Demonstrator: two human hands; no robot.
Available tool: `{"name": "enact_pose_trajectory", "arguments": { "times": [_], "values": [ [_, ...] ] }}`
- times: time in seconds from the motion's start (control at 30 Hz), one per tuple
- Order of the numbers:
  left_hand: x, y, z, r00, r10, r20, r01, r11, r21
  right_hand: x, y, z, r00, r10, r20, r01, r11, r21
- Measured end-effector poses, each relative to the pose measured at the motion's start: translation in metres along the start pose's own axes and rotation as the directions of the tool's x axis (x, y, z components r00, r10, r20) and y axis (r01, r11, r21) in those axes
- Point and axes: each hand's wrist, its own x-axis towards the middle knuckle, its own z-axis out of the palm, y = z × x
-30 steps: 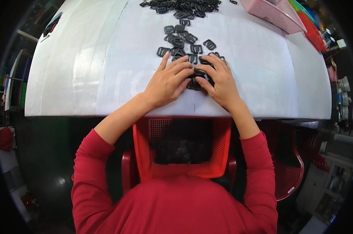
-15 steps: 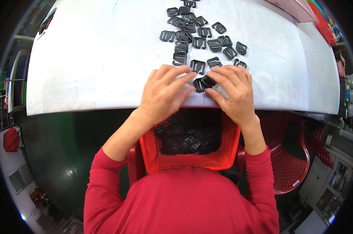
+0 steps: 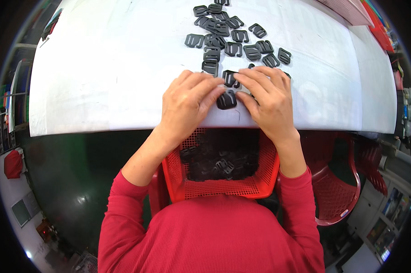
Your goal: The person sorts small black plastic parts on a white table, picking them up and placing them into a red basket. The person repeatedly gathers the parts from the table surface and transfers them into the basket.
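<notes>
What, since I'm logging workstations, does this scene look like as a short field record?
Left hand: fingertips at nearest black buckle, grip unclear
Right hand: fingertips close to same buckle, grip unclear
Surface: white table, scattered buckles beyond the hands
Lower centre: red basket, dark pieces inside
Upper right: pink basket, partly in view

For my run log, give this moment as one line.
left hand: at nearest black buckle, grip unclear | right hand: at same buckle, grip unclear | other buckles: scattered on white table | red basket: by table's near edge
</notes>
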Motion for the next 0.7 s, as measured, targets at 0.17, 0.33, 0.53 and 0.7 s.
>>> {"name": "enact_pose_trajectory", "arguments": {
  "times": [0.17,0.33,0.53,0.7],
  "values": [
    [0.012,-0.012,-0.004,0.998,0.059,-0.005,-0.056,0.963,0.262,0.012,-0.002,0.006,0.999,0.013,0.034,-0.012,0.999,-0.033],
    [0.012,-0.030,-0.002,0.991,0.127,0.032,-0.131,0.944,0.304,0.014,0.002,-0.001,0.995,0.087,0.051,-0.090,0.995,0.046],
    [0.013,-0.027,0.002,0.991,0.136,0.013,-0.134,0.948,0.288,0.047,0.021,0.018,0.999,-0.015,-0.051,0.009,0.995,-0.104],
    [0.014,-0.023,0.004,0.981,0.186,0.061,-0.195,0.950,0.243,0.049,0.031,0.029,0.995,-0.096,-0.028,0.088,0.974,-0.208]
  ]
}}
